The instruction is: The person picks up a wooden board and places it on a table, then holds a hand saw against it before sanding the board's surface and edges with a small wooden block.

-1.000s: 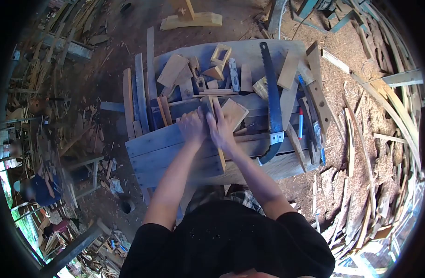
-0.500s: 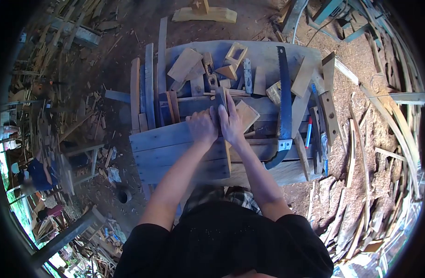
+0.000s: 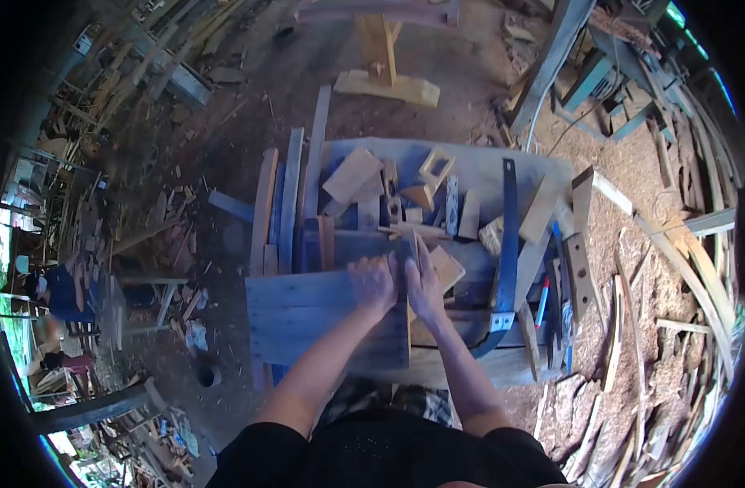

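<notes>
A narrow dark piece of wood (image 3: 412,250) stands between my two hands at the right edge of a grey plank panel (image 3: 307,321). My left hand (image 3: 374,285) is closed against its left side, above the panel. On the other side, my right hand (image 3: 423,289) grips it with the fingers lying along its length. The palms hide the lower part of the piece, so its exact kind does not show. Just right of my right hand lies a pale wood block (image 3: 447,270). A handsaw (image 3: 509,244) with a dark blade rests farther right on the workbench (image 3: 486,150).
Wood offcuts (image 3: 354,175) and a hollow wooden block (image 3: 436,165) lie at the bench's far side. Long boards (image 3: 292,199) stick out at the left. A red-and-blue marker (image 3: 543,301) and a drilled wooden bar (image 3: 580,276) lie right. Sawdust covers the right floor.
The camera has tilted up, so the bench and hands appear lower, and more of the trestle beyond shows. Both hands stay on the narrow piece by the panel's edge.
</notes>
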